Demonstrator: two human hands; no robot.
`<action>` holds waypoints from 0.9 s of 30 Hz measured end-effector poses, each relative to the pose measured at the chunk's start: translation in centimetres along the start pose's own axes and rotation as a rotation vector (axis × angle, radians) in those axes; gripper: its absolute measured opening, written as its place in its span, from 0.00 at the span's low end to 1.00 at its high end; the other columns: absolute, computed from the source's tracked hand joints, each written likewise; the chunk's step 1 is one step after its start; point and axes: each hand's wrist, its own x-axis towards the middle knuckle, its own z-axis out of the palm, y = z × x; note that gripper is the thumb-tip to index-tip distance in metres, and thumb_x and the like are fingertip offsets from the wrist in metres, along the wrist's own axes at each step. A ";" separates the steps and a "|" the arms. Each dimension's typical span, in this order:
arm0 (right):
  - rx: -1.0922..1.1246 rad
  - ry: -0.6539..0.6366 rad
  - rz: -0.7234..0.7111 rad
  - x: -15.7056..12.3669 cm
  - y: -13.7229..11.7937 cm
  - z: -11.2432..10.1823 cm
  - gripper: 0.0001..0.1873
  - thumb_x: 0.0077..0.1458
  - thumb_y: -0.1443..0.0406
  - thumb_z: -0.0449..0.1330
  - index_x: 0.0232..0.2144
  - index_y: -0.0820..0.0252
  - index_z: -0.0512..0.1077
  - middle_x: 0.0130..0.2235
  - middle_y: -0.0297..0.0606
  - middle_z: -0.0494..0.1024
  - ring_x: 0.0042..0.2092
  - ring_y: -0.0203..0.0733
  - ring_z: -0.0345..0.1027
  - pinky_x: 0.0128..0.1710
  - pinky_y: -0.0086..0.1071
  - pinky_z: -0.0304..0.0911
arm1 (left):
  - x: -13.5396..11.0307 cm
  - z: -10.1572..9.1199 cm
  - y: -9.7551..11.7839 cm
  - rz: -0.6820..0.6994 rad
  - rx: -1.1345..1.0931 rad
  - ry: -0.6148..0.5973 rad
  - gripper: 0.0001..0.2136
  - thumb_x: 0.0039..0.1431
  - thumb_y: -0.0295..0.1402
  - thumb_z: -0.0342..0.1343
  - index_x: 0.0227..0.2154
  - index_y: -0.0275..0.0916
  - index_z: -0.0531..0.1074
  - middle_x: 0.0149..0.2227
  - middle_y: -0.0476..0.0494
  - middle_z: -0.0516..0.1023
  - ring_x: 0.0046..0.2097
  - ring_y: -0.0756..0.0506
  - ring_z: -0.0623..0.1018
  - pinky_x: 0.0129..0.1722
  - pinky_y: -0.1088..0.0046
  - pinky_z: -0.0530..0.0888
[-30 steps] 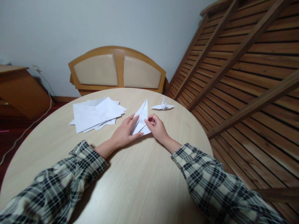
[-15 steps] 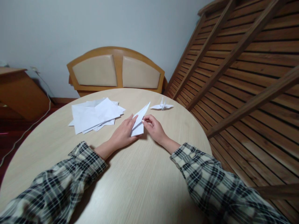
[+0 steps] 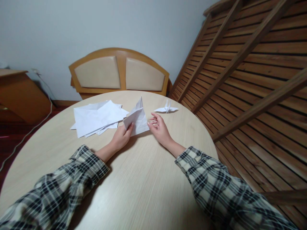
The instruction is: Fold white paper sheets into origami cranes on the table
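Though creased, paper [image 3: 140, 124] inside grip [image 3: 121, 138] (left)

We see a round, pale wood-grained table [image 3: 144, 182], and beyond its far edge an arched, yellow-brown wooden headboard [image 3: 123, 75] set with two cream padded panels [image 3: 97, 72] against a plain bluish-white wall [image 3: 72, 25]. To our right leans a large brown wooden slatted frame [image 3: 242, 83], while on our left an orange-brown wooden desk [image 3: 20, 99] stands near a thin whitish cable [image 3: 51, 105] trailing over the dark red floor [image 3: 11, 129].
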 end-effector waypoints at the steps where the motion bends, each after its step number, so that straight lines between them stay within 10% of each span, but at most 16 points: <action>1: 0.009 0.001 0.031 0.1 0.2 0.0 0.27 0.55 0.59 0.62 0.55 0.57 0.62 0.48 0.46 0.68 0.41 0.40 0.68 0.41 0.38 0.68 | 0.0 0.0 0.0 -0.002 -0.020 -0.005 0.14 0.65 0.41 0.44 0.29 0.38 0.67 0.27 0.44 0.74 0.30 0.45 0.71 0.34 0.67 0.70; 9: 0.260 -0.264 0.218 0.0 -1.1 0.2 0.22 0.56 0.45 0.57 0.38 0.57 0.70 0.38 0.38 0.74 0.41 0.42 0.66 0.43 0.36 0.64 | -0.3 0.1 0.0 0.049 -0.119 -0.129 0.17 0.65 0.43 0.45 0.35 0.36 0.72 0.31 0.42 0.77 0.36 0.43 0.73 0.38 0.66 0.72; 20: 0.199 -0.085 0.172 0.2 -1.1 -0.3 0.22 0.55 0.45 0.57 0.25 0.56 0.62 0.26 0.30 0.62 0.28 0.36 0.55 0.29 0.30 0.52 | -0.3 -0.6 0.6 0.068 -0.097 -0.256 0.21 0.61 0.48 0.47 0.18 0.39 0.64 0.19 0.50 0.66 0.24 0.49 0.65 0.26 0.72 0.64; 27: 0.017 -0.089 0.131 0.1 -1.3 -0.4 0.22 0.58 0.46 0.53 0.24 0.56 0.59 0.25 0.30 0.59 0.27 0.36 0.53 0.27 0.31 0.50 | 0.3 -0.7 1.1 -0.064 -0.264 -0.114 0.14 0.57 0.43 0.55 0.31 0.36 0.74 0.28 0.46 0.75 0.30 0.48 0.71 0.29 0.72 0.67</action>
